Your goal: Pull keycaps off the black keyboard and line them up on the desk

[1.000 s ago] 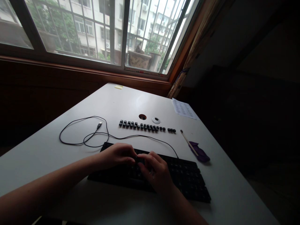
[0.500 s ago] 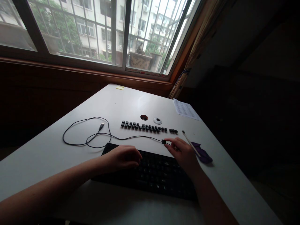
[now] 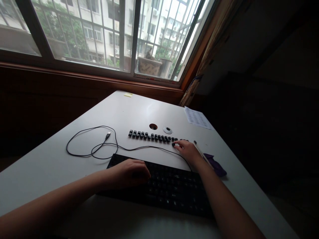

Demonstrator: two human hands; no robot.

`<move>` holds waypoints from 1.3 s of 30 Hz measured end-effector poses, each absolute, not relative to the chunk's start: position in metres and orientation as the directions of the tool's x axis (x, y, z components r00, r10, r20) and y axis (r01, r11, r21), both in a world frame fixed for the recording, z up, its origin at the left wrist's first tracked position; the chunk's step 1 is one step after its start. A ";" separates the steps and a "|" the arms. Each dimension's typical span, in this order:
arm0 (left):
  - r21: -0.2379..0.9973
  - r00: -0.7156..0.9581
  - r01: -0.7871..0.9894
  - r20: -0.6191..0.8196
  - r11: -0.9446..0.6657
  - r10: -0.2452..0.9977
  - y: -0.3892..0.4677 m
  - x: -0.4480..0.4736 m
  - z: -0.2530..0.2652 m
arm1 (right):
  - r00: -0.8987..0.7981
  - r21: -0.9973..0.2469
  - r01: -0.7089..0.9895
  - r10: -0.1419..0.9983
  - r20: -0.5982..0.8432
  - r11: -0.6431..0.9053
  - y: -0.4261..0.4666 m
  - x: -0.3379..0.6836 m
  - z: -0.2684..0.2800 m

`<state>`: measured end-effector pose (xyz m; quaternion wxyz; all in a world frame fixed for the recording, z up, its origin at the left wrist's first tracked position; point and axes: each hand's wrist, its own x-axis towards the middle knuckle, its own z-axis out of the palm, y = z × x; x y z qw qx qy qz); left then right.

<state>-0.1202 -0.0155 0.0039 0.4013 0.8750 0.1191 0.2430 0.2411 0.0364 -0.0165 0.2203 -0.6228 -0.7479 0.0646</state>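
Biggest first. Barred window point(image 3: 136, 39) behind the far end. White desk point(image 3: 50, 172): left edge runs on a slant from the far corner toward lower left, right edge slants down to lower right. Bare white strips show left of the cable loop, along the right edge and in front of the keyboard. Planter point(image 3: 149, 66) outside the glass, something dark in it, probably a plant.

Black keyboard point(image 3: 171, 192) lies across the near half, its right part under the right forearm. Cable point(image 3: 148, 146) leaves its far side and loops left, ending in a USB plug point(image 3: 108, 135). Printed paper point(image 3: 198, 119) at the far right edge.

Left hand point(image 3: 129, 172): fingers curled over the keyboard's left half; can't tell if they grip anything. Right hand point(image 3: 189, 151): thumb and finger pinched on one keycap. Purple cloth point(image 3: 217, 166) and thin stick point(image 3: 201, 153) sit just right of that hand.

Keycap rows point(image 3: 152, 136) beyond the cable. Past them: round hole point(image 3: 153, 126), contents too dark to read, and grey ring point(image 3: 165, 132) beside it. Yellow note point(image 3: 128, 95) at the far edge.

Pinched keycap point(image 3: 173, 144): near side of the rows, toward their right end; can't tell if it touches the desk.
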 end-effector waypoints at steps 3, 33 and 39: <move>0.756 0.860 0.024 0.319 -0.654 0.400 -0.016 -0.120 0.003 | -0.121 -0.364 0.906 0.957 0.265 0.215 0.041 0.243 -0.026; 0.750 0.853 0.007 0.341 -0.661 0.396 -0.016 -0.120 0.001 | -0.177 -0.201 0.947 0.929 0.325 0.251 0.037 0.245 -0.034; 0.750 0.859 0.020 0.326 -0.661 0.396 -0.016 -0.120 0.002 | -0.178 -0.222 0.940 0.928 0.328 0.259 0.038 0.244 -0.034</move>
